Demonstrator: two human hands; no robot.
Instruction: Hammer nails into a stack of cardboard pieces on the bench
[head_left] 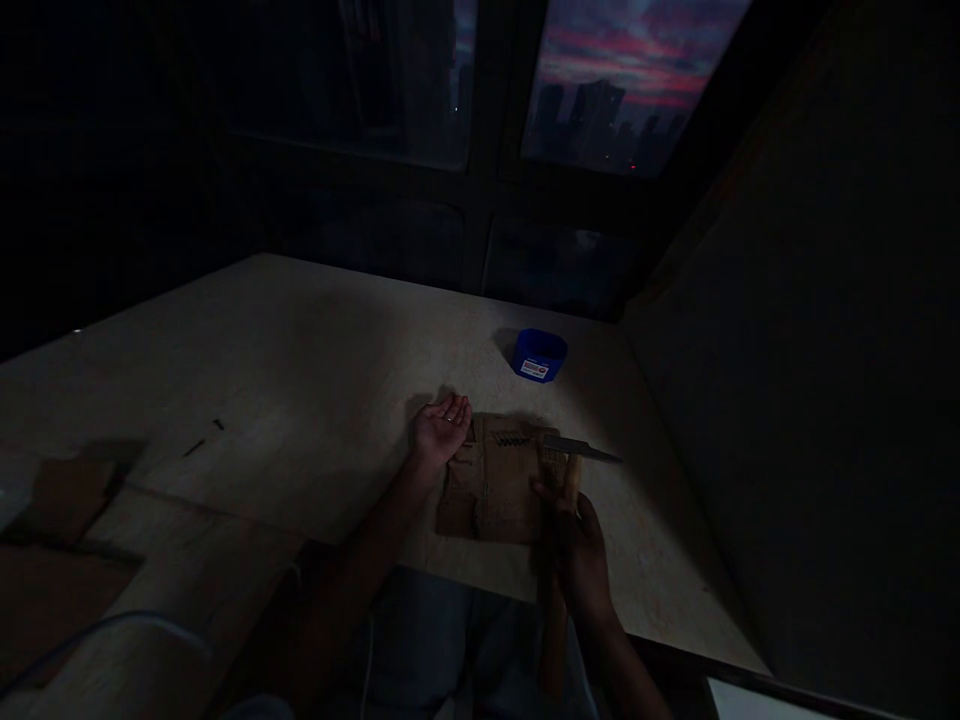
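Note:
My right hand (579, 560) is wrapped round the wooden handle of a hammer (583, 449), whose dark metal head lies over the right edge of a piece of brown cardboard (510, 500). A row of several small nails or screws (511, 438) shows near the cardboard's top; the dim light hides their exact kind. At the cardboard's upper left corner, my left hand (441, 430) is turned palm up, its fingers loosely bent and apart. A tiny bright spot shows on its fingers, too small to name.
A blue plastic tub (539, 356) with a white label stands beyond the cardboard. Two small dark nail-like pieces (194, 448) lie on the pale table (315, 340) at left. More brown cardboard (71, 497) and a cable (150, 618) are at lower left. A wall rises at right.

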